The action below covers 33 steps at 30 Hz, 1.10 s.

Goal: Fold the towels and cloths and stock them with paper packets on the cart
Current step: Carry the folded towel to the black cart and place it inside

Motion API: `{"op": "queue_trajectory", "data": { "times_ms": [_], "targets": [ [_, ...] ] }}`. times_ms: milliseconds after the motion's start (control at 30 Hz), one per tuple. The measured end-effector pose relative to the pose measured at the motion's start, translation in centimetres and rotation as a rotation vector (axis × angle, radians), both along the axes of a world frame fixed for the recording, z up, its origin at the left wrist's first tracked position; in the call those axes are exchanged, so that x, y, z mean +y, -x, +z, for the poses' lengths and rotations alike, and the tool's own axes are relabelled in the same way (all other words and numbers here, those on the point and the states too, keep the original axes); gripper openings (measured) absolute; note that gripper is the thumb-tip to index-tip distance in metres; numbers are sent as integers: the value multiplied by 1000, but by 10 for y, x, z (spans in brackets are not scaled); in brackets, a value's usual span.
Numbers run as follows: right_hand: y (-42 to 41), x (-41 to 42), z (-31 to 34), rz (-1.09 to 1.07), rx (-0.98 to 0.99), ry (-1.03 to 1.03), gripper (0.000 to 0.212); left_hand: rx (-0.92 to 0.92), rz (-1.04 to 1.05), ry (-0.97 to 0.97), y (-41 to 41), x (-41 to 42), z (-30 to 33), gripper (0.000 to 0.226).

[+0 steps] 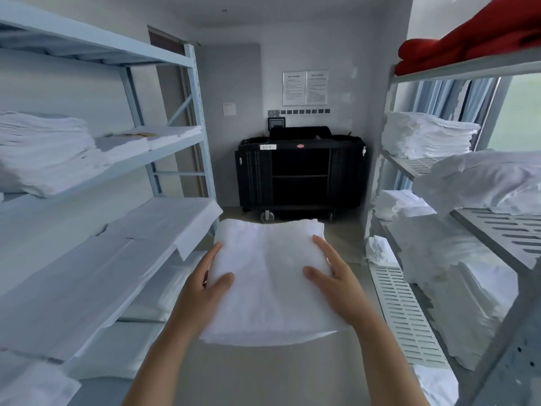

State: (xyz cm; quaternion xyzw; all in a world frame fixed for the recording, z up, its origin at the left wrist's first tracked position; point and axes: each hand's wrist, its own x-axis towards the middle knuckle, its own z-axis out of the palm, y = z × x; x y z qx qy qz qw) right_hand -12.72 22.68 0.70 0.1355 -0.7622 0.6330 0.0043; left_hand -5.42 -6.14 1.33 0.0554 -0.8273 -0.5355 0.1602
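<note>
Towels (268,276) folded into a flat white stack rode between our left hand (205,284) and right hand (333,273), thumbs on top, remaining fingers clamping its sides to keep the folds square, facing the black cart (300,171) well ahead.

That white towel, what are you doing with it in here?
A person is carrying a folded white towel in both hands, the left hand gripping its left edge and the right hand its right edge, thumbs on top. They stand in a narrow storeroom between shelves stacked with white linens. A black cart stands straight ahead against the far wall, and its open middle shelves look dark, so the towel has not been put on it yet.
</note>
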Motion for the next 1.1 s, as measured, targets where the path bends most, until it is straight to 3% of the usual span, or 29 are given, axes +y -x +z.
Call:
{"op": "queue_trajectory", "data": {
  "times_ms": [333, 633, 1100],
  "targets": [
    [87, -4, -21, -120, -21, 63, 67, 8, -131, -18, 127, -8, -14, 60],
    [202, -78, -5, -229, 14, 35, 65, 42, -206, -85, 259, -79, -3, 59],
    [343, -167, -2, -274, 5, -53, 63, 12, -194, -156, 400, -160, -15, 59]
  ]
}}
